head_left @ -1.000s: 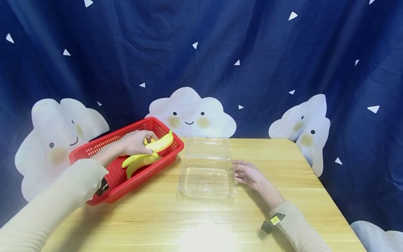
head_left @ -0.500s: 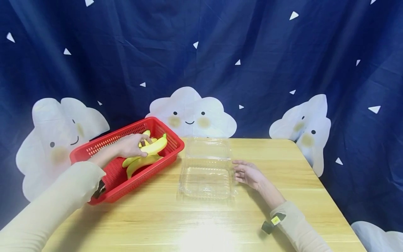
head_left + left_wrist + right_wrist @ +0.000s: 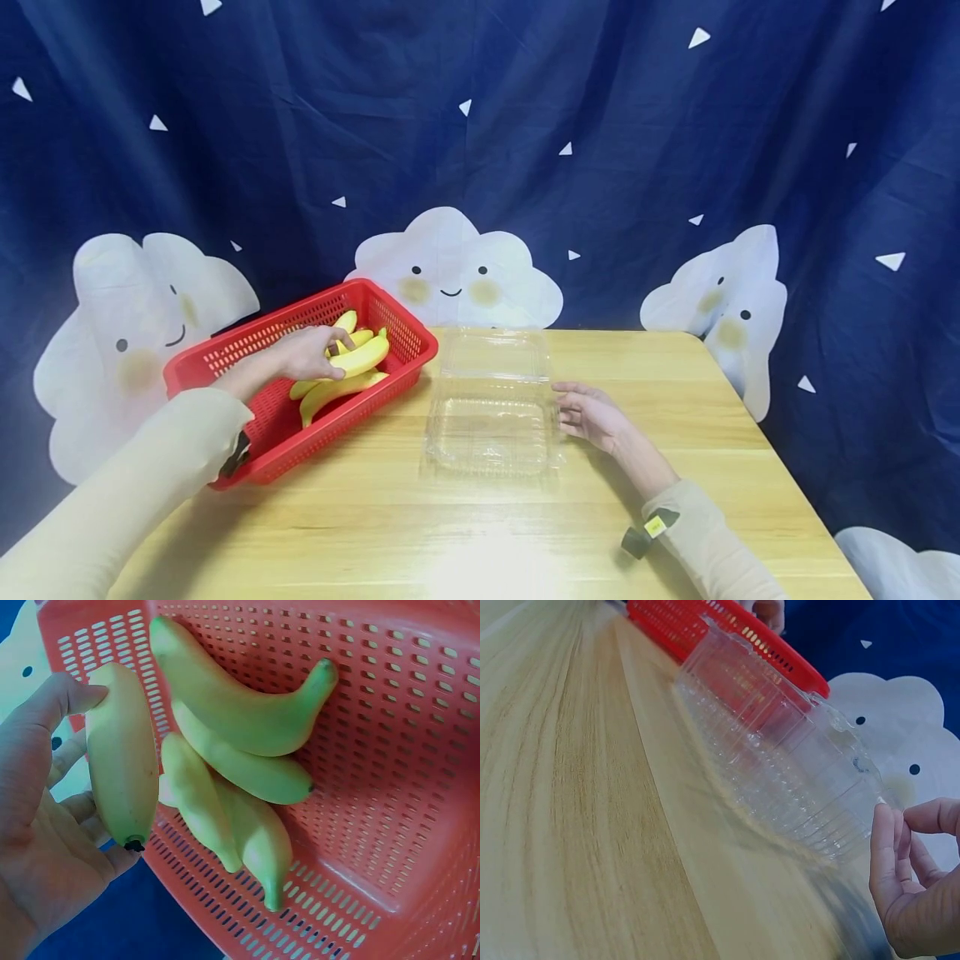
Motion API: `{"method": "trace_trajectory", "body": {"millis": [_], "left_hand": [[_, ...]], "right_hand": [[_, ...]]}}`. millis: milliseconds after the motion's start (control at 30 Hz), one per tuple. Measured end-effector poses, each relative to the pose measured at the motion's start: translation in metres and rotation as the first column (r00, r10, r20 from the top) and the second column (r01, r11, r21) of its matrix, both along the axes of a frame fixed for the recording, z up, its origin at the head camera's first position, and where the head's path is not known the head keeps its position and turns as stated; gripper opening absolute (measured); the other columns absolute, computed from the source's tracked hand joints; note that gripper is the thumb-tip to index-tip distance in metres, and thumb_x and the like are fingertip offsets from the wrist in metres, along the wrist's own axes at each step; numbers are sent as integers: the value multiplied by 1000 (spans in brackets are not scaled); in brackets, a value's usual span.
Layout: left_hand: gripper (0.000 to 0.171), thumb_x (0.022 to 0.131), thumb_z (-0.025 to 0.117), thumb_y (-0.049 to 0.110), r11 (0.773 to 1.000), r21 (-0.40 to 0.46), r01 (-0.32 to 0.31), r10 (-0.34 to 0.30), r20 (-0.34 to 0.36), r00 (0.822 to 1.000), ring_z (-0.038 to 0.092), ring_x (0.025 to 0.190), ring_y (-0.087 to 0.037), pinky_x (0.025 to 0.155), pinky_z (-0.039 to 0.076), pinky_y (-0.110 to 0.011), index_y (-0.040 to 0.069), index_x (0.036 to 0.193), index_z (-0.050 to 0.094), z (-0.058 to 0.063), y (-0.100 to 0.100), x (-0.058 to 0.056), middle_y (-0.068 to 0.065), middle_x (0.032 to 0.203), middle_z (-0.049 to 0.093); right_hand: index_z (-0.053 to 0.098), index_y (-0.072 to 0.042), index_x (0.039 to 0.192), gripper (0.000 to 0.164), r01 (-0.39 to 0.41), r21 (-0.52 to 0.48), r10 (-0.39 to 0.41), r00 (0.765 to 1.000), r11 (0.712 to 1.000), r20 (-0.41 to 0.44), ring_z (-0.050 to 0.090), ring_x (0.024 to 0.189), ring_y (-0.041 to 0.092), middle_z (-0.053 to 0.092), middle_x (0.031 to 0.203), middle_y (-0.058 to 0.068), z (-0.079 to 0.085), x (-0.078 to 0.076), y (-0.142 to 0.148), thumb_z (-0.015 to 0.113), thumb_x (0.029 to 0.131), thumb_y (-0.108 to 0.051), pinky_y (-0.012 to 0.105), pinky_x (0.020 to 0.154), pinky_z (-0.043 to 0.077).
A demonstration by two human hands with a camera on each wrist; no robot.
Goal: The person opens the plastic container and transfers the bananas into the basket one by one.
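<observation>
My left hand [image 3: 309,353] is over the red perforated basket [image 3: 348,427], thumb on one side and fingers on the other, gripping a yellow banana [image 3: 121,761]. Several more bananas [image 3: 240,716] lie piled in the basket beside it, with green-tinged stems. To the right of the basket, a clear plastic clamshell box [image 3: 491,433] lies unfolded on the table, its lid half [image 3: 495,354] toward the back. My right hand [image 3: 592,417] is at the box's right side with loosely bent fingers, the fingertips [image 3: 883,825] right at its rim.
The wooden table [image 3: 660,367] reaches back to a dark blue curtain [image 3: 510,67] printed with white clouds. A bright glare [image 3: 491,567] lies on the table's near part. A small dark device [image 3: 637,542] is strapped to the right wrist.
My left hand and the banana have moved down and to the left within the basket, uncovering more bananas behind it. The right hand and the box have stayed in place.
</observation>
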State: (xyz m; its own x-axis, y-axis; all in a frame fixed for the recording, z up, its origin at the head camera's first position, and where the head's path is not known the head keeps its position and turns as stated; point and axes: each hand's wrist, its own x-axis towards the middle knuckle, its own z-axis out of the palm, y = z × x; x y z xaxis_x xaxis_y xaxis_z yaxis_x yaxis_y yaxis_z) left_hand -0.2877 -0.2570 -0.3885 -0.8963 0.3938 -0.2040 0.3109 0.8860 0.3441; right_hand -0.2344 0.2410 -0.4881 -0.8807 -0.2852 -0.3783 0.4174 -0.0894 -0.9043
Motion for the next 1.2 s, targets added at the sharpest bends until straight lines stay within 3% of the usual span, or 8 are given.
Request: {"method": "trace_trajectory", "body": {"millis": [167, 433, 1200], "left_hand": [[48, 86, 82, 22, 1000, -4, 1, -1, 9, 1000, 67, 106, -36, 95, 56, -57, 4, 127, 66, -5, -5, -4, -24, 117, 72], [43, 87, 80, 19, 1000, 20, 8, -9, 44, 999, 66, 100, -33, 88, 58, -49, 2, 124, 67, -8, -5, -6, -23, 113, 71], [43, 88, 80, 14, 1000, 18, 9, -11, 83, 996, 65, 102, -35, 95, 56, -54, -1, 125, 65, -10, -13, -15, -25, 113, 70]], "right_hand": [[36, 3, 155, 52, 5, -8, -5, 1000, 1000, 2, 61, 73, 2, 65, 92, -7, -1, 1, 1, 51, 106, -4, 19, 71, 59], [36, 3, 154, 51, 0, -11, 0, 1000, 1000, 3, 61, 73, 2, 64, 91, -8, -2, 1, 1, 51, 106, -4, 19, 72, 59], [37, 3, 153, 52, -2, -10, 2, 1000, 1000, -1, 62, 73, 3, 67, 90, -8, -2, -2, 1, 54, 104, -5, 19, 71, 59]]}}
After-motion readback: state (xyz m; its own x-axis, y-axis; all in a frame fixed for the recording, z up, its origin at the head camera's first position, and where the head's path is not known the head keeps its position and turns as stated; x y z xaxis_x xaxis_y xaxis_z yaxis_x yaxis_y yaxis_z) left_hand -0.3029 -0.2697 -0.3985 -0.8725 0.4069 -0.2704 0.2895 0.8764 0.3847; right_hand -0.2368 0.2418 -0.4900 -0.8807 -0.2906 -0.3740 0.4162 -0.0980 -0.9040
